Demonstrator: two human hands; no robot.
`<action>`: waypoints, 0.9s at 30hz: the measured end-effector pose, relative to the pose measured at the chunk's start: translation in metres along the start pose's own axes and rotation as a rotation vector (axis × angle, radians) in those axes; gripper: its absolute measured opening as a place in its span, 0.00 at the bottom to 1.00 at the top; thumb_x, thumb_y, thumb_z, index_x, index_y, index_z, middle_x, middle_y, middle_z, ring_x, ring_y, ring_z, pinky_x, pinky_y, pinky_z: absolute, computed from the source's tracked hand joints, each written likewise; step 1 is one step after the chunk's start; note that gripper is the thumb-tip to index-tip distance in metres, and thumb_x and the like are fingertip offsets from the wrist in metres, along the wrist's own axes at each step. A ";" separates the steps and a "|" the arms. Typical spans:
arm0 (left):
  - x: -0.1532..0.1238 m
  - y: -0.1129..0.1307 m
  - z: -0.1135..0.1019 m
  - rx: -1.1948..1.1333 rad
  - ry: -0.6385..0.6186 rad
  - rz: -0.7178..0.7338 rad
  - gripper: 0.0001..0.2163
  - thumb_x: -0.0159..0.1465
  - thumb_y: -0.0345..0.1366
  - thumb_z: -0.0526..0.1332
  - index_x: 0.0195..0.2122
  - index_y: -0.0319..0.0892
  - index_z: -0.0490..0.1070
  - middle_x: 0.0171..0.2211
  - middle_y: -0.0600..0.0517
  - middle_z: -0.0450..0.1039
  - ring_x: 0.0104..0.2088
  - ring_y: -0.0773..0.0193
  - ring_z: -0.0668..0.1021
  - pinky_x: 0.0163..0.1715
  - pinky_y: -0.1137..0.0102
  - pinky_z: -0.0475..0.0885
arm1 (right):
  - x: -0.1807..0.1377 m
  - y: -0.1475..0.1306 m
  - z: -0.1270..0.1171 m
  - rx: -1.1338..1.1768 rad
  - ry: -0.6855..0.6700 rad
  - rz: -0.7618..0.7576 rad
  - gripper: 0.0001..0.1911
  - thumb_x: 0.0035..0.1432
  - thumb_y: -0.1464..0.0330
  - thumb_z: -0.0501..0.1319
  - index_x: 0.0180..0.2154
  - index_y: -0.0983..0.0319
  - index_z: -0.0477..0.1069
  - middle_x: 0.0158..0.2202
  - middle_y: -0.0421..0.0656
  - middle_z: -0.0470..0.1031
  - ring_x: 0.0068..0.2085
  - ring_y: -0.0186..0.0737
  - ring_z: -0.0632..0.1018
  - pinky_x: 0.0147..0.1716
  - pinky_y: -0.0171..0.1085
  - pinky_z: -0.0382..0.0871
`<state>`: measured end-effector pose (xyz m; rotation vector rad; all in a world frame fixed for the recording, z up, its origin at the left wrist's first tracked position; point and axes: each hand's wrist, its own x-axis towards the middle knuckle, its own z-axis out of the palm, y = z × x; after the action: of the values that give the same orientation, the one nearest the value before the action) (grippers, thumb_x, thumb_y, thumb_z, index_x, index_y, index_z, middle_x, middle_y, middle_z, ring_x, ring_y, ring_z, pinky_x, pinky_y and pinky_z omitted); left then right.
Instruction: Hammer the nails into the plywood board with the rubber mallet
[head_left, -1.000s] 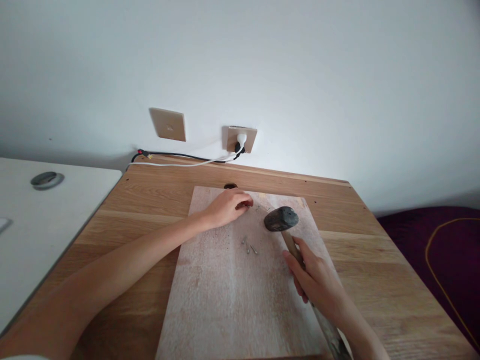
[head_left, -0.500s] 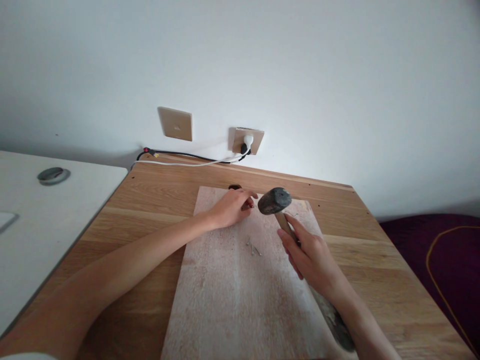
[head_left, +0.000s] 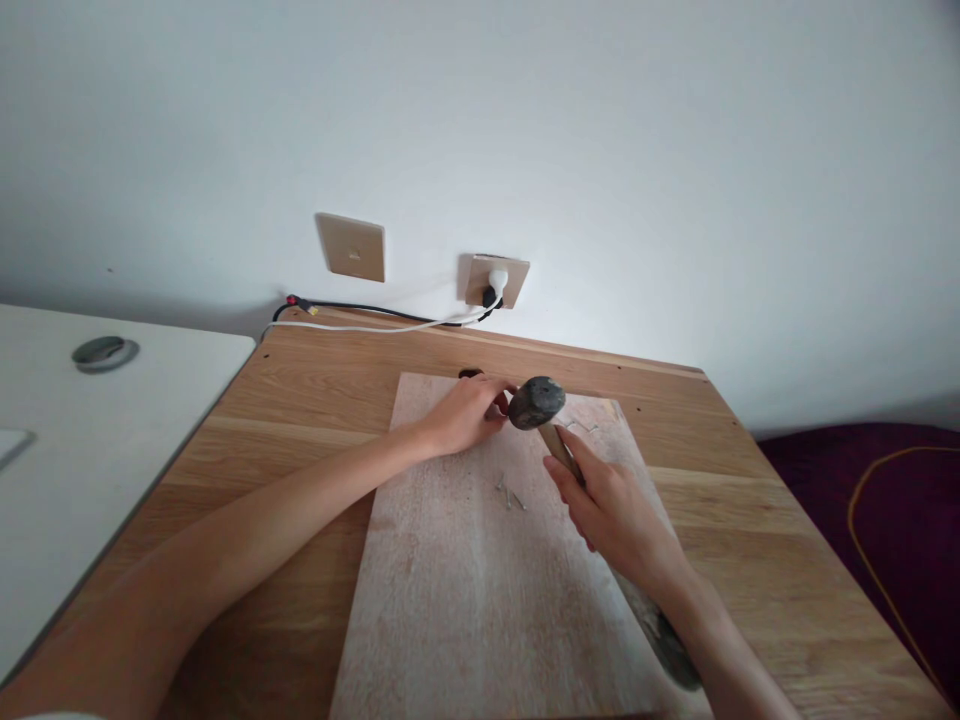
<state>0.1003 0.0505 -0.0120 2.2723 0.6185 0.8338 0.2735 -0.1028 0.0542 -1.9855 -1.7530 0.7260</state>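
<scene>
My right hand (head_left: 607,490) is wrapped round the wooden handle of a hammer (head_left: 537,402). The hammer's thick dark head hangs over the far part of a pale wooden board (head_left: 450,600), right beside my left fingertips. My left hand (head_left: 472,412) rests on the board's far left part, thumb and fingers pinched together on what looks like a nail, mostly hidden by the fingers and the hammer head. Several loose nails (head_left: 511,496) lie mid-board, and more nails (head_left: 583,427) lie near its far right corner.
The board lies on a wooden table (head_left: 720,530) against a white wall. A dark object (head_left: 660,635), partly under my right forearm, lies along the board's right edge. Cables (head_left: 375,325) run along the back to a socket (head_left: 497,281). A white desk (head_left: 112,450) adjoins at left.
My right hand has moved the hammer a little to the left, closer to my left fingertips. My left hand stays almost in place, still pinched.
</scene>
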 end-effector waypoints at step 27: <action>-0.011 0.006 -0.003 0.180 0.014 0.100 0.14 0.60 0.22 0.64 0.47 0.41 0.73 0.47 0.44 0.76 0.52 0.50 0.76 0.53 0.54 0.74 | -0.034 0.022 0.004 0.047 0.016 0.065 0.30 0.72 0.52 0.51 0.63 0.64 0.69 0.18 0.35 0.70 0.13 0.35 0.68 0.14 0.34 0.59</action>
<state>0.0920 0.0412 -0.0108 2.4794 0.6127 0.8734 0.2852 -0.1398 0.0421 -2.0197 -1.6537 0.7638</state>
